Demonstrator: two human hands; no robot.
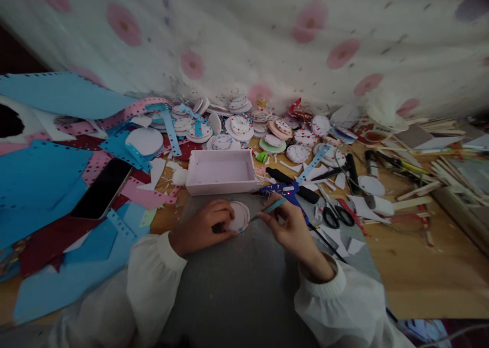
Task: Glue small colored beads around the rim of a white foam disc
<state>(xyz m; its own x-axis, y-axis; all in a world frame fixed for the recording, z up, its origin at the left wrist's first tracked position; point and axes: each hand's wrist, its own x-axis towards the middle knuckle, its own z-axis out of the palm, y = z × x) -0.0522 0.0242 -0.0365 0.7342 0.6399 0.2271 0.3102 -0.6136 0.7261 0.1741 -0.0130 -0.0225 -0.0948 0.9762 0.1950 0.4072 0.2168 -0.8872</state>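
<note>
My left hand point(202, 227) grips a small round white disc point(240, 216) with coloured dots on its rim, holding it on a grey mat point(237, 282). My right hand point(292, 228) holds a thin teal stick-like tool point(269, 209) whose tip points at the disc's right edge. Just behind my right hand lies a blue glue gun point(284, 191). An empty pale pink box point(221, 171) sits right behind the disc. Both arms wear white sleeves.
Several finished decorated discs point(240, 126) are piled along the back by a flowered cloth. Blue, pink and dark red paper scraps and a black phone point(102, 188) cover the left. Black scissors point(338, 216), wooden sticks point(418, 190) and tools lie on the right.
</note>
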